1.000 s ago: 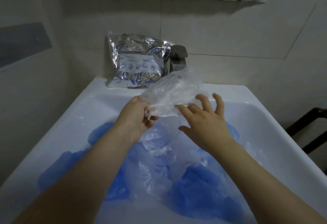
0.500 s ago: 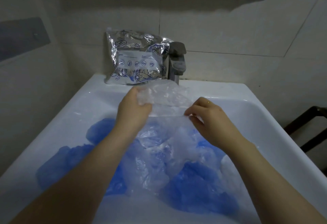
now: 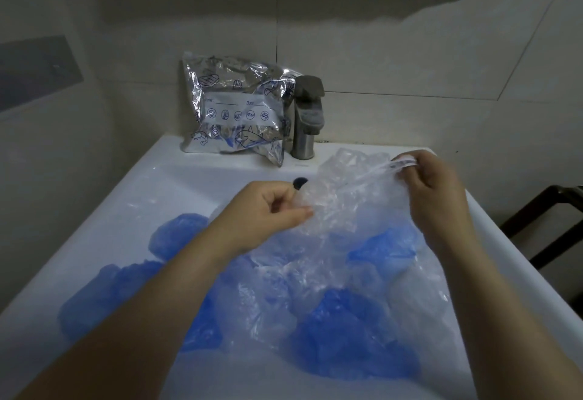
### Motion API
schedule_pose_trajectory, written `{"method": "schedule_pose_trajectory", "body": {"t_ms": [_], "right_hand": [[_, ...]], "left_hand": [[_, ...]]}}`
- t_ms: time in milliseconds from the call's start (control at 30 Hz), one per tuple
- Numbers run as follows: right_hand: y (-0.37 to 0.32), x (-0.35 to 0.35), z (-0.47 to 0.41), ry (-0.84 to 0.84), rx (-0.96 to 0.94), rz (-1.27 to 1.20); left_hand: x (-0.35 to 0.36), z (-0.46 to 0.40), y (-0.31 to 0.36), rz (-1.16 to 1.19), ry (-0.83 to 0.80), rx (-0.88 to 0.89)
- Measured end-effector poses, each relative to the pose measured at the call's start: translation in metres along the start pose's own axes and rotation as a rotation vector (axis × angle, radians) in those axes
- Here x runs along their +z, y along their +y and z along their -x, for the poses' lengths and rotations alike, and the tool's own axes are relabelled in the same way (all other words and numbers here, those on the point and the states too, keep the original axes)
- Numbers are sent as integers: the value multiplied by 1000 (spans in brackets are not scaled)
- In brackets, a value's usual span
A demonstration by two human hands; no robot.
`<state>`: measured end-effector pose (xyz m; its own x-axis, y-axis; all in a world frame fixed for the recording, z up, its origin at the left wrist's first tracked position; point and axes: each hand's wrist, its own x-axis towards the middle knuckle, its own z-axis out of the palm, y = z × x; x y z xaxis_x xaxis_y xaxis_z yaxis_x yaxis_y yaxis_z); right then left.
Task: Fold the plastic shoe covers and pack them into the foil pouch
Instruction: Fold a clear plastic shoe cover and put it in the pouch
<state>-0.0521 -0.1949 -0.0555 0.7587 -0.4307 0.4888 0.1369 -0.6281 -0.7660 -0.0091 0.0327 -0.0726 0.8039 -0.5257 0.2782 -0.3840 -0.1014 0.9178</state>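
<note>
Stretch: clear shoe cover (image 3: 350, 197) is held up over the sink (image 3: 151, 185), pulled taut between both hands, which I read as flattening it before the fold.
Left hand: the left hand (image 3: 268, 210) pinches the cover's near-left end, thumb and fingers curled onto the film, anchoring that end so the other hand has something to pull against.
Right hand: the right hand (image 3: 432, 188) is raised toward the back rim, fingers clenched on the gathered elastic edge, which shows as a thin stretched band running down toward the left.
Why airborne: held clear of the heap, the film hangs free and cannot snag on the others, so the creases can be drawn out, as I judge it.
Heap below: blue shoe covers (image 3: 353, 333) and more clear ones lie crumpled in the basin under the forearms, loose and unfolded, waiting their turn.
Pouch: the foil pouch (image 3: 235, 109) stands propped against the wall on the back ledge, just beside the tap (image 3: 307, 115), leaning on it, well apart from both hands. Some blue shows low down through its clear front, so it looks partly filled.
Progress: early to middling, I would say; most covers are still in the sink.
Next call: bring the two ends together to halve the cover; thin film like this may spring back or cling.
</note>
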Motion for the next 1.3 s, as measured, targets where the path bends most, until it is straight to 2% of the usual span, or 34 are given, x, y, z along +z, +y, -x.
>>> {"method": "schedule_pose_trajectory", "body": {"t_ms": [100, 167, 233, 267, 300, 367, 400, 467, 567, 667, 767, 833, 933, 1067, 1133, 1200, 1233, 1300], "right_hand": [[-1, -4, -2, -49, 164, -305], [-7, -10, -2, -69, 252, -559], [-7, -19, -3, -177, 320, -748], [-6, -24, -2, -297, 328, -779], [-6, -28, -2, -442, 327, -761], [-5, -32, 0, -703, 279, -674], [-5, -31, 2, -773, 253, -640], [-6, -22, 5, -730, 249, -613], [1, -4, 3, -565, 350, -777], [12, 3, -2, -515, 572, -1190], [20, 0, -5, -474, 729, -1466], [19, 1, -5, -532, 780, -1567], [15, 5, 0, -516, 763, -1487], [12, -1, 0, -594, 723, -1462], [3, 0, 6, -661, 717, -1474], [-8, 8, 11, -726, 666, -1638], [-11, 7, 12, -659, 591, -1644], [-23, -6, 10, -465, 415, -1489]], "left_hand": [[-3, -7, -3, -88, 148, 23], [-13, -10, -6, -246, 315, 7], [-20, -12, -2, -310, 469, -42], [-21, -13, 2, -236, 527, -89], [-20, -13, 4, -68, 558, -154], [-19, -17, 7, 467, 547, -304], [-19, -18, 8, 719, 524, -372], [-21, -17, 7, 1031, 445, -492], [-23, -16, 4, 1244, 290, -517], [-29, -13, 7, 1078, 223, -494], [-29, -7, 11, 944, 133, -436], [-24, -3, 13, 923, 0, -337], [-18, -2, 13, 958, -96, -237], [-16, -4, 17, 1035, 8, -157], [-12, -7, 18, 956, 157, -236], [-10, -9, 16, 813, 306, -321], [-11, -10, 16, 777, 327, -327], [-13, -9, 15, 770, 340, -313]]}}
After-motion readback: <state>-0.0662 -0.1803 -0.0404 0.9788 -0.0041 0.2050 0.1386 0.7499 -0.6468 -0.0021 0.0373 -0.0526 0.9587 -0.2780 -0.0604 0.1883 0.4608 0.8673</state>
